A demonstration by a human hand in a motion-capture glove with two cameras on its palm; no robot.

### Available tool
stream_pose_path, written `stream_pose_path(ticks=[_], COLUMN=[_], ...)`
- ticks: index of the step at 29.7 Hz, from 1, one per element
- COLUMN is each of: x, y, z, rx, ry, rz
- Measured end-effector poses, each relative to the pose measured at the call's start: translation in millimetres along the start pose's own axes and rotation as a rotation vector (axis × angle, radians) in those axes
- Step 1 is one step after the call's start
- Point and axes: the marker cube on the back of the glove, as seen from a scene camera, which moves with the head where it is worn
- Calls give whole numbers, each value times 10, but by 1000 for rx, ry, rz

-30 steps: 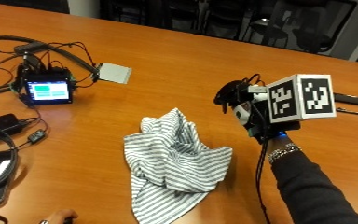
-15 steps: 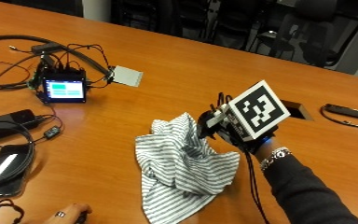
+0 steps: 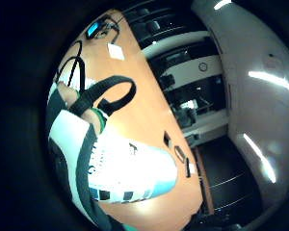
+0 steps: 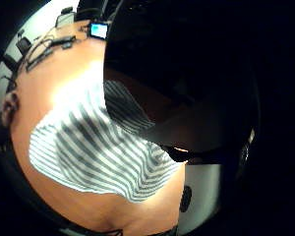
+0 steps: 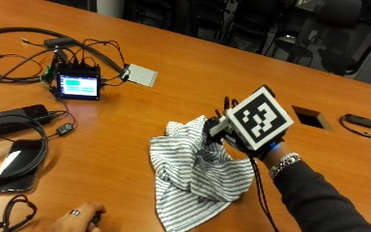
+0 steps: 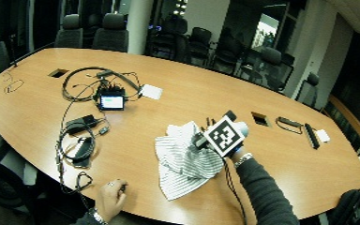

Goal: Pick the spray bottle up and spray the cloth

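A grey-and-white striped cloth lies crumpled on the wooden table; the thumb side palm view looks down on the same cloth. My gloved right hand hovers over the cloth's upper right part, fingers curled round a white spray bottle. That bottle fills the little finger side palm view. From outside it is mostly hidden behind the hand; only a pale nozzle end shows, pointing at the cloth.
A small lit screen device with cables and a grey card sit at the far left. A black power brick and coiled cable lie near the left edge. The bare left hand rests at the front edge. A table cut-out lies behind my hand.
My hand has moved left with the bottle, from beside the cloth to over its right part. The outside camera has shifted too.
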Motion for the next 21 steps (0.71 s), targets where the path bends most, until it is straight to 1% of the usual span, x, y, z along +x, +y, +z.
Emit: stream_pose_path(ticks=[4,7,10,13,17,21], x=[61,5,-99,-252,-505,-758], y=[-371,-646,-877,-1026,-1106,-1038], z=[-316,-496,-551,-480,-228,70], rx=[86,125,149,139,107,100], ry=[-173,-383,-641,-916,-1242,-1423], rz=[127,241,362,478,639,824])
